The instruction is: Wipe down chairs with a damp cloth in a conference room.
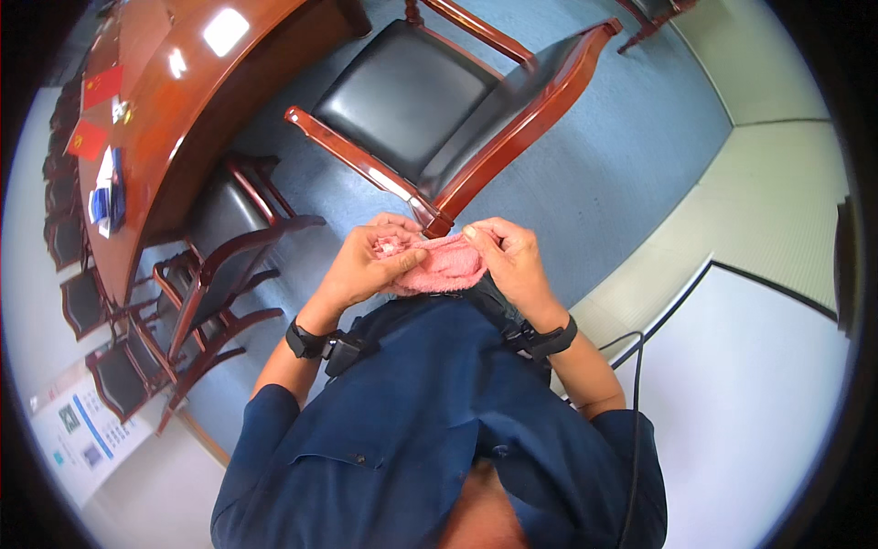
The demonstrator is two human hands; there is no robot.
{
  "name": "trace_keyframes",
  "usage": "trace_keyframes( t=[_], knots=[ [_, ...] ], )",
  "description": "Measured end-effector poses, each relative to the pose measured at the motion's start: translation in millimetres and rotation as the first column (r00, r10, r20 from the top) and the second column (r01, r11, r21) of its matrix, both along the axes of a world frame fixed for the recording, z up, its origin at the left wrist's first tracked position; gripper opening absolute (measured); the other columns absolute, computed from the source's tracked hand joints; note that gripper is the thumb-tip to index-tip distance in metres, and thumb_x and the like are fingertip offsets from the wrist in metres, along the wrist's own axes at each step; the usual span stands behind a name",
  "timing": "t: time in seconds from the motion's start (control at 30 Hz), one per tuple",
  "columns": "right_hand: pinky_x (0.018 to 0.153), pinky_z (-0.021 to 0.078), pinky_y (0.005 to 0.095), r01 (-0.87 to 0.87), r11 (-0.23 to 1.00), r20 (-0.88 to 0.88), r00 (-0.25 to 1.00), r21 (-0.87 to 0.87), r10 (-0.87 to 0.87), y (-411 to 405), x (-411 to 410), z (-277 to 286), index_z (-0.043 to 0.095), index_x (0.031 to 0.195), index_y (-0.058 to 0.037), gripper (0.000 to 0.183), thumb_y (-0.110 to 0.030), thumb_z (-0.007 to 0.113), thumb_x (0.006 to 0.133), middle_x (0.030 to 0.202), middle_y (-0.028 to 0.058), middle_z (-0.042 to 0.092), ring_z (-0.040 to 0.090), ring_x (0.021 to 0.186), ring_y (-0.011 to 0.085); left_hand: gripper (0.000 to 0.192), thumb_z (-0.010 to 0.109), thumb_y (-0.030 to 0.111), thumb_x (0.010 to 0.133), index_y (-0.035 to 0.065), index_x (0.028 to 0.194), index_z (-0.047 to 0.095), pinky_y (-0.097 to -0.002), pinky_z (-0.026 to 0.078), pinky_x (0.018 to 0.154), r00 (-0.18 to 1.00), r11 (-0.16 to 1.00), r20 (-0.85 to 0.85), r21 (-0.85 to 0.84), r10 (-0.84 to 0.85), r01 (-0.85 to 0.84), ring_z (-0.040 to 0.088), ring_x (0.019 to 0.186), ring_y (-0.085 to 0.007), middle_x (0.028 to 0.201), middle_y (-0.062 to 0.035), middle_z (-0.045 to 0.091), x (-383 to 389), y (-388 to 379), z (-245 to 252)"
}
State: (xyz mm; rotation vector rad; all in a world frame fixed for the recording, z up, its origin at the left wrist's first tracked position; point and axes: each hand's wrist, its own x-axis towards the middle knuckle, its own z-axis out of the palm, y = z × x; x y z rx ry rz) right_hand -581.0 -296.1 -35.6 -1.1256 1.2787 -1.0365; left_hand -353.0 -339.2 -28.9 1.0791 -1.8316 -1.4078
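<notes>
A pink terry cloth [449,266] is stretched between my two hands, in front of my waist. My left hand [367,261] grips its left end, thumb on top, with part of the cloth bunched behind the fingers. At the right end, my right hand [507,257] pinches the upper edge between thumb and fingers. The cloth looks folded or gathered, and its far side is hidden. Just beyond it stands a wooden armchair [411,96] with a black padded seat, its back toward me.
A long curved polished wooden table [199,75] runs along the left, bearing small red flags [103,87] and blue-and-white items [108,199]. More chairs [226,274] stand beside it. A white board with a black edge [741,384] is at my right. A black cable [639,384] hangs by my right arm.
</notes>
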Motion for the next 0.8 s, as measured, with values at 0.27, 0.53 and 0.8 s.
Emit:
trace_keyframes(
  t=[0.27,0.53,0.8],
  knots=[
    [0.055,0.0348,0.0219,0.193,0.934,0.317,0.903,0.301,-0.289,29.2,44.5,-29.1,0.066,0.083,-0.0010,0.022,-0.019,0.063,0.095,0.071,-0.0075,0.053,0.043,0.065,0.0017,0.021,0.067,0.023,0.090,0.0045,0.080,0.068,-0.0214,0.041,0.050,0.990,0.756,0.114,0.655,-0.089,-0.007,0.052,0.056,-0.0047,0.067,0.0026,0.060,1.1,-38.3,2.8],
    [0.069,0.0486,0.0251,0.324,0.792,0.487,0.649,0.518,-0.584,25.3,45.9,-53.0,0.068,0.090,0.0021,0.016,-0.012,0.062,0.090,0.081,0.0032,0.066,0.061,0.075,0.0105,0.017,0.065,0.013,0.087,-0.0025,0.091,0.069,-0.0296,0.055,0.068,0.998,0.622,0.059,0.782,-0.018,-0.035,0.069,0.073,-0.0172,0.084,-0.0096,0.071,-22.0,-63.6,-12.9],
    [0.068,0.0489,0.0280,0.168,0.752,0.648,0.410,0.638,-0.642,17.0,45.6,-62.1,0.066,0.088,0.0001,0.014,-0.014,0.062,0.088,0.083,0.0047,0.064,0.061,0.074,0.0137,0.016,0.063,0.013,0.087,-0.0029,0.088,0.068,-0.0302,0.054,0.066,0.996,0.551,0.085,0.831,0.013,-0.078,0.068,0.071,-0.0180,0.083,-0.0110,0.070,-27.3,-67.1,-16.9]
  ],
)
